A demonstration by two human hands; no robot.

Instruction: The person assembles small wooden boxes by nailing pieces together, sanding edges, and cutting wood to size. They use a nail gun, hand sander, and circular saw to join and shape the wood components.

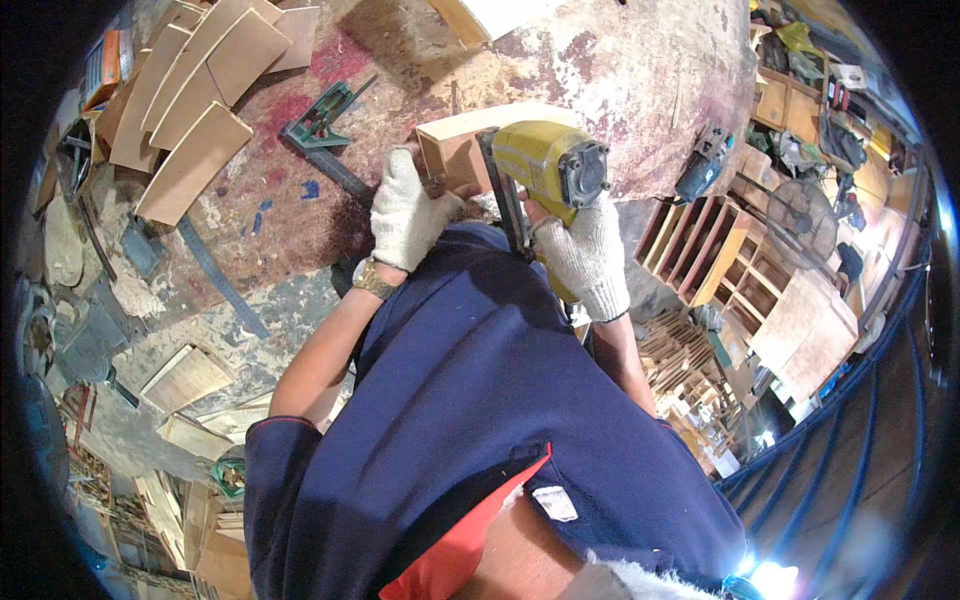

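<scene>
Nail gun (pixel 535 160): one, gripped by right hand (pixel 587 250); left hand (pixel 408 212) at one wooden piece (pixel 457 152), grip unclear.

Tabletop (pixel 650 80) lies free beyond the wooden piece (pixel 462 160); panels (pixel 195 112) crowd left.

Nailer (pixel 530 165) R of L hand (pixel 405 212)

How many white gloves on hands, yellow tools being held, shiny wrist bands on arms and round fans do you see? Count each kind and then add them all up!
White gloves on hands: 2
Yellow tool in the right hand: 1
Gold-coloured wrist band: 1
Round fan: 1
Total: 5
</scene>
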